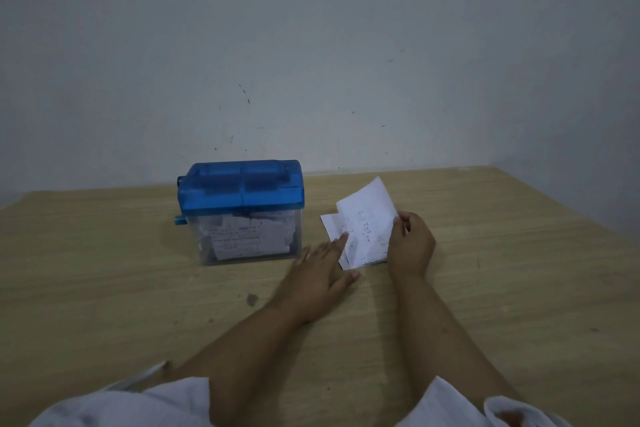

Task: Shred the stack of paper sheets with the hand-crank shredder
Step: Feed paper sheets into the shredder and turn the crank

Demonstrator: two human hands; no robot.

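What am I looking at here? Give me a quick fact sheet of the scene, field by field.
table: wooden, set against a plain wall
shredder: blue top, stands left of the papers
clear bin: under the blue top, printed paper inside
paper stack: lies flat on the table
left hand: flat, fingertips pressing the stack
right hand: pinches the top sheet, lifting it at a tilt

Your shredder [240,191] was translucent blue on top and clear below. Your paper sheets [367,218] were white with dark speckled print, the table [104,270] pale wood-grain, your sleeves [173,399] white, the wall [346,45] grey-white with dark marks.
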